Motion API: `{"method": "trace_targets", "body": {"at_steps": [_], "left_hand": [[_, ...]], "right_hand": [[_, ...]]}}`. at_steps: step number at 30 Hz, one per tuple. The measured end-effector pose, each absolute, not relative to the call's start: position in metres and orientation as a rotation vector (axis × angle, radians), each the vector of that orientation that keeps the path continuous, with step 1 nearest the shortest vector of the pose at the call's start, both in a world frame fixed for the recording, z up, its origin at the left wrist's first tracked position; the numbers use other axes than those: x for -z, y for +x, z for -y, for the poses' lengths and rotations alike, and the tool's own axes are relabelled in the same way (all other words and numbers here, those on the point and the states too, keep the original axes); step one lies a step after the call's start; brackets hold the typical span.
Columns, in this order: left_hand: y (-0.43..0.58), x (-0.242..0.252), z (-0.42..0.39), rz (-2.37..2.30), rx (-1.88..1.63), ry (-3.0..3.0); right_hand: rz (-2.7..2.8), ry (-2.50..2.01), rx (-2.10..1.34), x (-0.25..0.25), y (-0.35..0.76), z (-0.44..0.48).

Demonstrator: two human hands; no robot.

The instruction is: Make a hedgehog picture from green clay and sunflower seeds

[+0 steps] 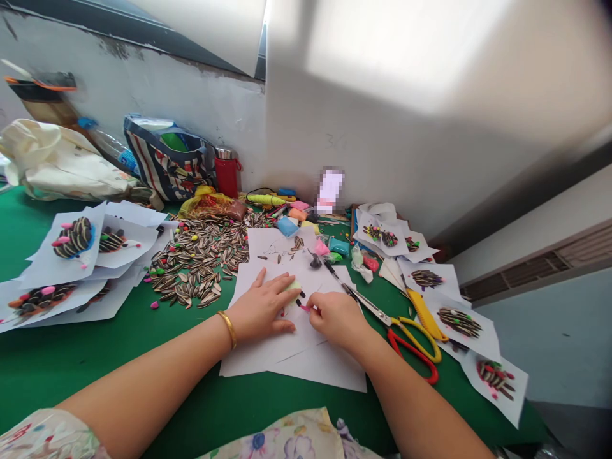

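Note:
My left hand (270, 305), with a gold bangle at the wrist, lies flat on a white paper sheet (258, 357), fingers spread. Beneath and beside its fingers shows a pale green clay shape (295, 287) with small dark pieces, partly hidden. Close to its right, my right hand (335, 315) is closed in a pinch on a small pink clay piece (304, 308), touching the paper or just above it. A few sunflower seeds (298, 243) and a dark clay lump (315, 261) lie on the sheets beyond my hands.
A large pile of sunflower seeds (205, 255) spreads at left. Scissors (406, 338) with red and yellow handles and a yellow utility knife (425, 315) lie at right. Seed pictures on paper (71, 245) are stacked on both sides. A red flask (226, 175) and bag (165, 159) stand behind.

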State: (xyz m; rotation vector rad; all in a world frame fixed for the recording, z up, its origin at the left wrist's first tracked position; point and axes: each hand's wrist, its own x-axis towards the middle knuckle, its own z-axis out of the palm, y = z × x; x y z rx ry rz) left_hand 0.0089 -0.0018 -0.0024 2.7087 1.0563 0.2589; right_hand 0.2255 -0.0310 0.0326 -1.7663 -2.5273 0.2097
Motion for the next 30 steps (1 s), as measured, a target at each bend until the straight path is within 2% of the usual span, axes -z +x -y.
{"method": "trace_targets", "body": {"at_steps": [30], "left_hand": [[0.0081, 0.0036, 0.0020, -1.053, -0.265, 2.717]], "right_hand": [[2.465, -1.787, -0.208, -0.0369, 0.2304, 0.0302]]}}
